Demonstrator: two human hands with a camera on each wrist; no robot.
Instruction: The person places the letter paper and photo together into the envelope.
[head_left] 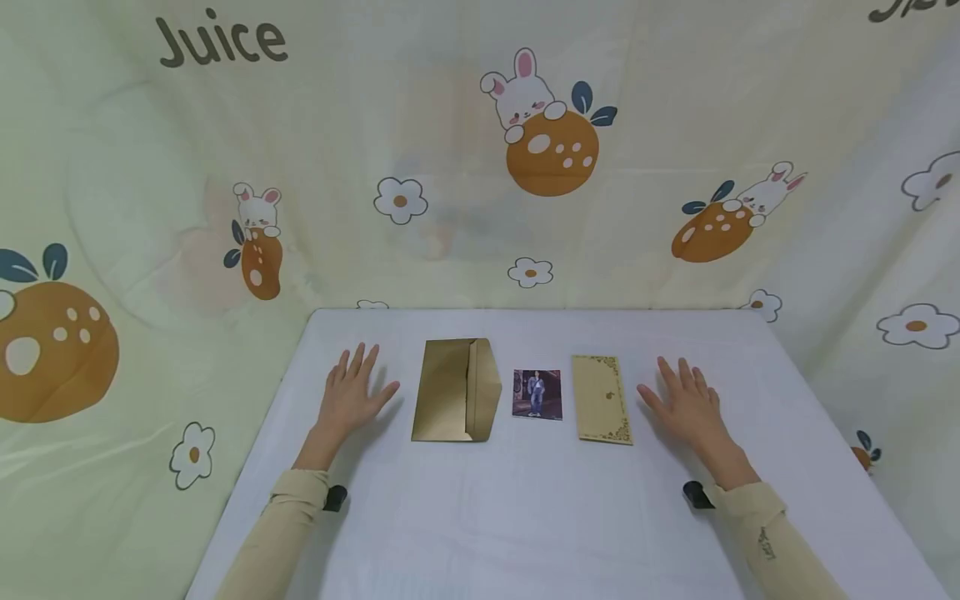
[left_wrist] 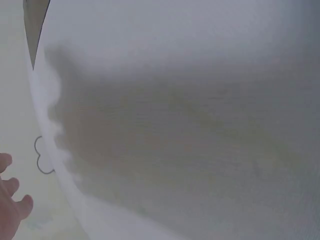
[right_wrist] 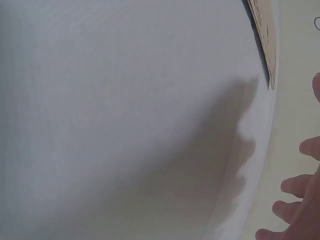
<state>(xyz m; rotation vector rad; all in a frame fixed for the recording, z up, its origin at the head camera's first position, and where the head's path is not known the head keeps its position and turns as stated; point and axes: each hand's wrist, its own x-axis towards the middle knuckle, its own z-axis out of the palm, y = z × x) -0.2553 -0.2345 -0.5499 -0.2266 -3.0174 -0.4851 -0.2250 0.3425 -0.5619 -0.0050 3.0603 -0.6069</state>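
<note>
My left hand, fingers spread, is over the table's left side and holds nothing. To its right lies a gold envelope, its pointed flap folded out to the right. A small photo of a standing person in blue lies in the middle. Right of the photo is a gold card with ornate brown corners and a small central emblem. My right hand, also spread and holding nothing, is just right of the card. In the wrist views, fingers of the left hand and right hand show above shadows on the cloth.
A white cloth covers the table. Behind it and along both sides hangs a pale curtain printed with rabbits, oranges and flowers. Black wrist cameras sit under both sleeve cuffs.
</note>
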